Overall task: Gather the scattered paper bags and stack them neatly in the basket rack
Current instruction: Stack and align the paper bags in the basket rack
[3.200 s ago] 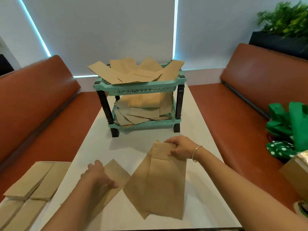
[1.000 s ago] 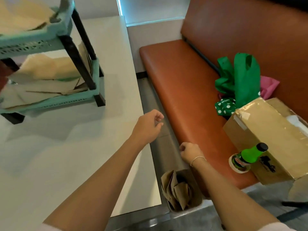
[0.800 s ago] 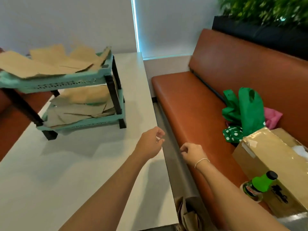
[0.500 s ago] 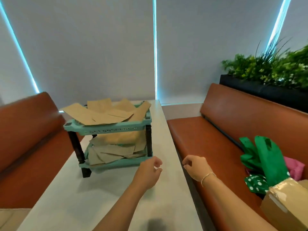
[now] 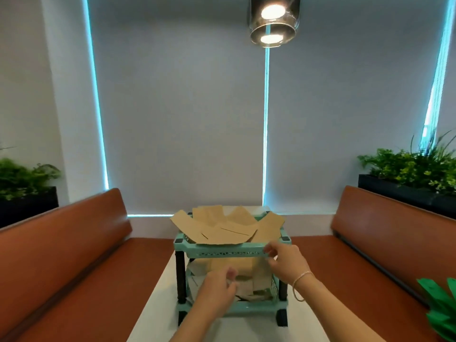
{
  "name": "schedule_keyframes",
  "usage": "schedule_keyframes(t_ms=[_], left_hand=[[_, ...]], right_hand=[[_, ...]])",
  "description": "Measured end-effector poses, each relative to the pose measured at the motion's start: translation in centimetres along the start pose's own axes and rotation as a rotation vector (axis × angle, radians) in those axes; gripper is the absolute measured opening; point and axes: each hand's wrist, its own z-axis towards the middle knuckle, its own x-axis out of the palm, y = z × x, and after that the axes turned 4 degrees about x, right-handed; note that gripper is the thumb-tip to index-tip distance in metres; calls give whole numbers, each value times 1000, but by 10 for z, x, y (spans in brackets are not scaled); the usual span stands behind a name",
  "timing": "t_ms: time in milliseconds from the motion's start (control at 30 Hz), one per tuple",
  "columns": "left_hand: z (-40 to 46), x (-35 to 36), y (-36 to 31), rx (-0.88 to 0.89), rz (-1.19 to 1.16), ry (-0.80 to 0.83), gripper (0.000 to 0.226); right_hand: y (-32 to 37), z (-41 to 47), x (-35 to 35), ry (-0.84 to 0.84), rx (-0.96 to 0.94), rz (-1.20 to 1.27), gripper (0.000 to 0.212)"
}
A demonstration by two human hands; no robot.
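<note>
Two tiers on the teal basket rack (image 5: pixel 232 253), lower centre of the frame, on the white table (image 5: pixel 158 314). Top tier: brown paper bags (image 5: pixel 222 230), fanned loosely and overhanging the rim. Bottom tier: more bags, jumbled. Your left hand (image 5: pixel 217 290), fingers curled and empty, hangs before the lower tier. Your right hand (image 5: pixel 286 262), fingers loosely parted, sits at the upper rim's right end; contact unclear. Orange benches (image 5: pixel 69 245) flank the table.

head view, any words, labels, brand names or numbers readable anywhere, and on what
None: no readable text shows in this view.
The paper bags on the rack's top tier are plain brown with no print visible.
The basket rack front rail carries only a cut-out pattern, no letters.
The green bag at the right edge shows no print.
</note>
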Motion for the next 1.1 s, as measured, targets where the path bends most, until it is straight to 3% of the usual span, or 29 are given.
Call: schedule_keyframes(t_ms=[300,567,867,1100], left_hand=[[2,-50,33,-45,-4,-78,18],[12,-74,34,-52,-89,-106,28],[36,-99,32,-65,-120,-230,36],[69,-114,17,-36,-178,-357,56]], right_hand=[[64,27,28,58,-89,-118,44],[70,41,39,43,-79,-192,27],[81,76,5,-313,-48,217,24],[109,100,-18,-249,-161,441,18]])
